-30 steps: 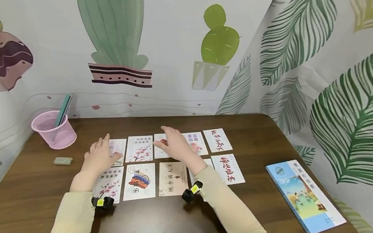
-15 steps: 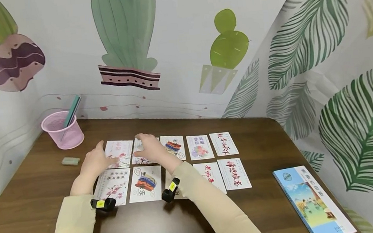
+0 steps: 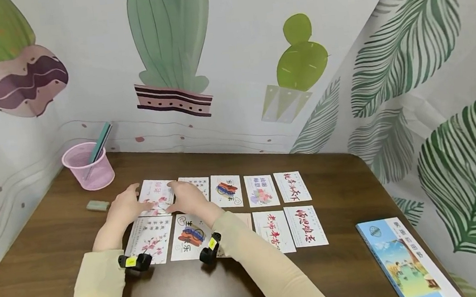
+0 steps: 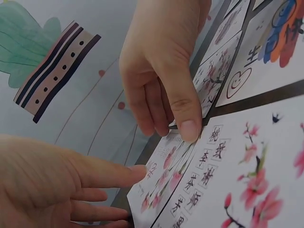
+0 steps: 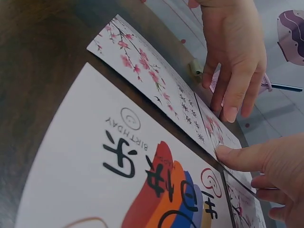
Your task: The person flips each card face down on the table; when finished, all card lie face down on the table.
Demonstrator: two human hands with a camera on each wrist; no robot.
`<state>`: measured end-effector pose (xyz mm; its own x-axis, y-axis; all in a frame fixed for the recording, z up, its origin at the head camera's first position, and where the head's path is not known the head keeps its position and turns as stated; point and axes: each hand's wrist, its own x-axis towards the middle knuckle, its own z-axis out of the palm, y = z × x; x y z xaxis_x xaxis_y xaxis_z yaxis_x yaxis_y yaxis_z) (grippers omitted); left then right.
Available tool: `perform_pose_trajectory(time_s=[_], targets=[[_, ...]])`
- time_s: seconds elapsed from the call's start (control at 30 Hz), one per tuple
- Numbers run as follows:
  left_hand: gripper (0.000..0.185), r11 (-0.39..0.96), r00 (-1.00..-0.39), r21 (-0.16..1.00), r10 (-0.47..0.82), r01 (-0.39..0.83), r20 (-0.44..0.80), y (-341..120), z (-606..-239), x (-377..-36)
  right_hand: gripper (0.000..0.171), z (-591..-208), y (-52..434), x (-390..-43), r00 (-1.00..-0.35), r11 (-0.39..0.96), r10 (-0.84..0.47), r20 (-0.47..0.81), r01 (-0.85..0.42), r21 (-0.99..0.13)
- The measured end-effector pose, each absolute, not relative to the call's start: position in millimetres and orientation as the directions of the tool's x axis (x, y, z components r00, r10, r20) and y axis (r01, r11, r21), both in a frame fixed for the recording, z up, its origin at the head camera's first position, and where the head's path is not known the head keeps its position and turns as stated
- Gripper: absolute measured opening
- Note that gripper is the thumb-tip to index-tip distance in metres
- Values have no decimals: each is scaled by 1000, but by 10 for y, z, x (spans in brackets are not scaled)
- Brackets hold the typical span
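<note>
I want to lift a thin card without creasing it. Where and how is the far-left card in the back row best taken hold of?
Probably at its left edge. The far-left card lies flat on the table, neighbours close on its right and near sides. The left hand touches the left edge, the right hand the right; slide a fingertip under from the left, then pinch.

Dark brown wooden table [image 3: 59,261]. Cards [image 3: 265,208] lie flat on it in two rows near the middle. Pink mesh cup [image 3: 89,166] stands at the far left corner, a small grey-green eraser [image 3: 97,206] just in front of it. A blue book [image 3: 405,259] lies near the right edge, well apart from the cards.
</note>
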<state>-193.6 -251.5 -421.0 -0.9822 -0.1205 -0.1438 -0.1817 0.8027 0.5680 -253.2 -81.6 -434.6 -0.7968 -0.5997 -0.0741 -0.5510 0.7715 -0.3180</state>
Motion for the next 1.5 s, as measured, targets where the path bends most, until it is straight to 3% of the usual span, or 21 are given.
perform_pose_trajectory(time_s=[0.33,0.57,0.7,1.07,1.23,1.5], targets=[[74,732,-978,649,-129,-206,-165,-2542,-4247,-1975,71,-4370,-822,-2537,-801,773,-594,-81,-540,-333],[69,451,-966,856,-169,-250,-194,-2596,-4317,-1970,71,-4384,-814,-2534,-792,762,-607,-72,-553,-338],[68,317,-960,909,-163,-270,-229,-2623,-4341,-1981,70,-4394,-810,-2531,-787,754,-615,-54,-566,-334],[58,183,-962,945,-35,-271,-269,-2794,-4399,-1980,69,-4410,-806,-2514,-776,737,-629,-46,-576,-353],[57,162,-970,956,-41,-245,-241,-2842,-4352,-1959,63,-4318,-811,-2473,-798,722,-603,7,-549,-420],[59,128,-992,987,-91,-94,-83,-2811,-4179,-1931,45,-3968,-946,-2397,-837,591,-532,129,-476,-651]])
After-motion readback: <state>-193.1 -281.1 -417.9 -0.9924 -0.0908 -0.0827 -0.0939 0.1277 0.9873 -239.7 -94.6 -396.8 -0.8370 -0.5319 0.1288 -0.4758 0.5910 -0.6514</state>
